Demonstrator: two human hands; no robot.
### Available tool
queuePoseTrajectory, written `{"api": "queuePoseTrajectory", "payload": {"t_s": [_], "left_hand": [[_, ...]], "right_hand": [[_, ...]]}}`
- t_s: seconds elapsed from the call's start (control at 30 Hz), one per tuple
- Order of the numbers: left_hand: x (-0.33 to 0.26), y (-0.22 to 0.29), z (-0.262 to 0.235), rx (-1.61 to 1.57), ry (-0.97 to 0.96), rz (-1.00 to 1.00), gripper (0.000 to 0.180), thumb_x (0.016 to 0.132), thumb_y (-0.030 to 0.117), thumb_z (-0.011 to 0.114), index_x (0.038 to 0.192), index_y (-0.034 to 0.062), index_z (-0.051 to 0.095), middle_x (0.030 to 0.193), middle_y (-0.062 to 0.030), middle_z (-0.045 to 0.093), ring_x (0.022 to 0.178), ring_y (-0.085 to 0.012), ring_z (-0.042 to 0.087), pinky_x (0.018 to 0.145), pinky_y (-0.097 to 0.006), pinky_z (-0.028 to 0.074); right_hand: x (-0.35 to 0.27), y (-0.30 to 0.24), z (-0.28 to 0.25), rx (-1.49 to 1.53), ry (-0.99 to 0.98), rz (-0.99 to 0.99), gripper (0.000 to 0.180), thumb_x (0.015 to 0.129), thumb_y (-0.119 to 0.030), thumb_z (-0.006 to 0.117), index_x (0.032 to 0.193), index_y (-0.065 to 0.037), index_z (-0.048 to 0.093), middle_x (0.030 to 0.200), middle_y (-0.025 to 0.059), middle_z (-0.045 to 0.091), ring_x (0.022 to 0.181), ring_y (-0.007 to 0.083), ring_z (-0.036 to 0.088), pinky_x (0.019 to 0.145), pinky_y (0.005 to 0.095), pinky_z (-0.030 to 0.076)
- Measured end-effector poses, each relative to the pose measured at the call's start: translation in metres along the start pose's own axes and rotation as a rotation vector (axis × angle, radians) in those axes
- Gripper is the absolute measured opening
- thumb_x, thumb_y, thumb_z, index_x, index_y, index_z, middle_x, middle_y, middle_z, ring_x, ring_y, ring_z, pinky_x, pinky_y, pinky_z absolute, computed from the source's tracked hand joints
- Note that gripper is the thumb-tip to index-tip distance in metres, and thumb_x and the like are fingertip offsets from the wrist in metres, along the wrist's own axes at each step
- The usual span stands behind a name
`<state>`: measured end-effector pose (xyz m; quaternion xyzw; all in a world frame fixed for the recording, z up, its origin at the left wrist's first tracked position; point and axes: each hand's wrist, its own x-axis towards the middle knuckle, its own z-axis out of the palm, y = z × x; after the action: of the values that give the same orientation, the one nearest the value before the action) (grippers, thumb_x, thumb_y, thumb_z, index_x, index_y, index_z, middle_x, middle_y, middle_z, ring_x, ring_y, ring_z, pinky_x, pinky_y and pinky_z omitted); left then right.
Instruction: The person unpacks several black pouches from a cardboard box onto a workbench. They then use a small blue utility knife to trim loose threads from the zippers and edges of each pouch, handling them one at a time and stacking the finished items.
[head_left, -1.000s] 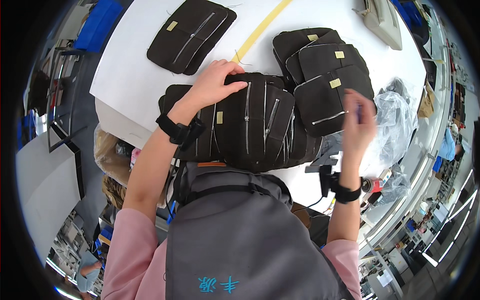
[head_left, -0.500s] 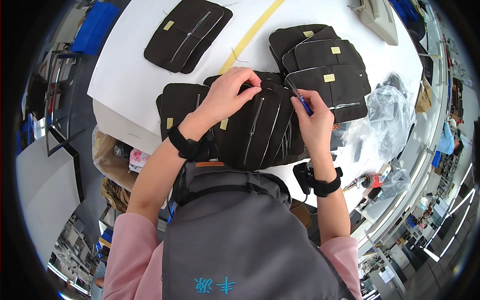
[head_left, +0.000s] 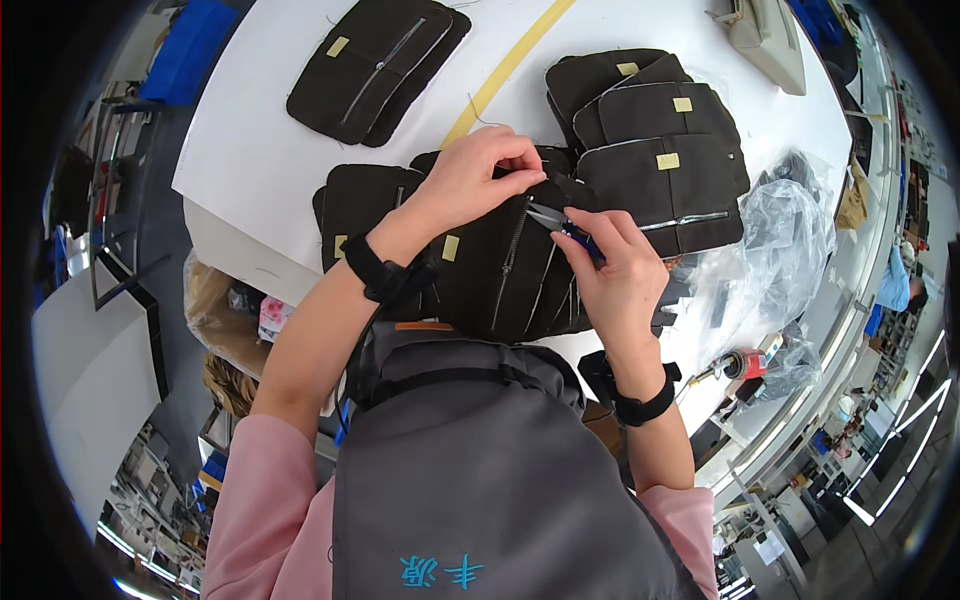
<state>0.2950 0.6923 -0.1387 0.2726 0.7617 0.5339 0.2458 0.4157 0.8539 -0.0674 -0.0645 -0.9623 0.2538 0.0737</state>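
A dark brown fabric piece with a zipper (head_left: 478, 268) lies on the near side of the table, over other pieces like it. At its top edge my left hand (head_left: 478, 178) is closed, thumb and forefinger pinched together; what is between the fingertips is too small to make out. My right hand (head_left: 622, 275) grips thread snips (head_left: 547, 217) with a blue handle. Their metal blades point left, over the upper end of the zipper and just below my left fingertips.
Stacked dark pieces with yellow tags (head_left: 668, 185) lie at the right, and another zippered piece (head_left: 378, 70) at the far left. Clear plastic bags (head_left: 785, 235) and a red-labelled container (head_left: 742, 363) sit along the right. A pale bag (head_left: 765, 45) stands at the far right.
The snips in my right hand have swung left and in, from the piece's right side to its zipper top. My left hand has shifted slightly right, still pinched.
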Motion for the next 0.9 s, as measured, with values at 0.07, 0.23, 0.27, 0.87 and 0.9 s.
{"api": "queuePoseTrajectory", "payload": {"t_s": [0.07,0.23,0.27,0.87,0.9], "left_hand": [[0.001,-0.001,0.002,-0.075,0.032,-0.014,0.013,0.090,0.013,0.066,0.092,0.0015,0.060,0.083,-0.0018,0.060,0.078,-0.0109,0.056,0.074,-0.028,0.048],[0.001,-0.007,0.003,-0.224,0.040,-0.107,0.014,0.093,0.016,0.063,0.091,0.0019,0.060,0.084,-0.0003,0.061,0.077,-0.0085,0.055,0.070,-0.025,0.046],[0.001,-0.006,0.003,-0.223,0.039,-0.110,0.014,0.093,0.016,0.063,0.091,0.0020,0.060,0.084,-0.0001,0.061,0.076,-0.0081,0.055,0.070,-0.025,0.046],[0.003,-0.010,0.004,-0.334,0.004,-0.135,0.017,0.094,0.018,0.063,0.090,0.0023,0.059,0.077,0.0035,0.055,0.070,-0.0049,0.045,0.063,-0.022,0.039],[0.003,-0.011,0.005,-0.348,0.014,-0.127,0.018,0.093,0.019,0.064,0.089,0.0015,0.060,0.076,0.0018,0.056,0.069,-0.0065,0.046,0.062,-0.023,0.039]], "right_hand": [[0.002,0.001,0.003,-0.031,0.027,-0.032,0.020,0.074,-0.017,0.078,0.092,-0.010,0.071,0.080,0.0006,0.062,0.072,0.0186,0.064,0.058,0.0302,0.048],[0.008,0.002,0.007,-0.091,0.064,-0.057,0.021,0.073,-0.016,0.079,0.092,-0.010,0.071,0.080,-0.0001,0.062,0.073,0.0179,0.064,0.058,0.0303,0.048],[0.009,0.002,0.008,-0.092,0.073,-0.067,0.022,0.072,-0.016,0.079,0.092,-0.011,0.071,0.080,-0.0001,0.062,0.073,0.0179,0.064,0.058,0.0302,0.048],[0.016,0.000,0.014,-0.109,0.092,-0.091,0.020,0.071,-0.017,0.080,0.089,-0.013,0.072,0.081,-0.0023,0.061,0.071,0.0155,0.063,0.057,0.0288,0.048],[0.016,0.000,0.015,-0.107,0.093,-0.095,0.020,0.071,-0.017,0.080,0.089,-0.013,0.072,0.081,-0.0023,0.062,0.072,0.0155,0.063,0.057,0.0288,0.048]]}}
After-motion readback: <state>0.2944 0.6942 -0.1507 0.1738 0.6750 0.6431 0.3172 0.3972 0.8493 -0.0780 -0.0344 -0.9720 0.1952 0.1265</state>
